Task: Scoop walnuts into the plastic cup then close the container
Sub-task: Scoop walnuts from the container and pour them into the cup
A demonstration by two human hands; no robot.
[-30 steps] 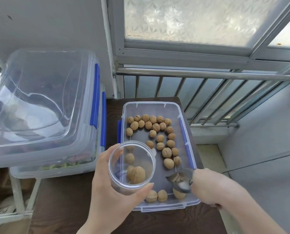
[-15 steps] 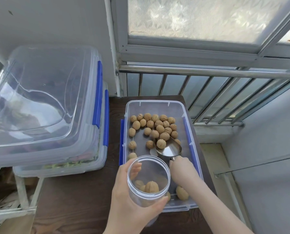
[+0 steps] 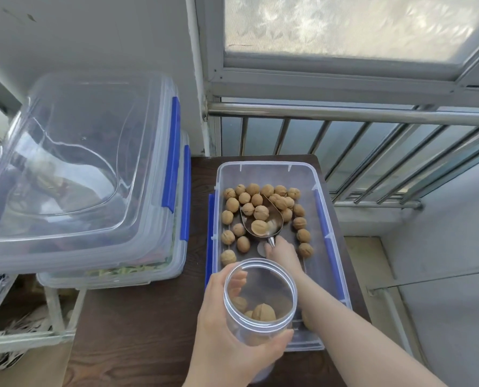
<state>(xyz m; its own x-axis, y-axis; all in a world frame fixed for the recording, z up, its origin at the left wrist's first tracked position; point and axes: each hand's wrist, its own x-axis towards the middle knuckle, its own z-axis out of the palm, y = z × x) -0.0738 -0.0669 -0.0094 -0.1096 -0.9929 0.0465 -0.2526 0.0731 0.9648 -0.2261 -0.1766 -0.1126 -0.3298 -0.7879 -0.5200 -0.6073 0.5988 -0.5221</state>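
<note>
A clear plastic container [image 3: 266, 170] with blue side clips stands open on the dark wooden table, with several walnuts [image 3: 232, 203] gathered in its far half. My right hand [image 3: 283, 254] grips the handle of a metal scoop [image 3: 273, 219] pushed into the pile, with three walnuts in its bowl. My left hand [image 3: 224, 339] holds a clear plastic cup [image 3: 260, 300] upright over the container's near end. A few walnuts lie in the bottom of the cup.
The container's clear lid [image 3: 65, 169] with blue clips rests tilted on a stack of other plastic boxes [image 3: 115, 272] at the left. A metal railing [image 3: 344, 115] and a frosted window stand behind the table [image 3: 126, 331]. The table's right edge drops to a tiled floor.
My right hand has pushed the scoop from the container's near end to the walnut pile at the far end, and walnuts now sit in it. The cup moved right and nearer.
</note>
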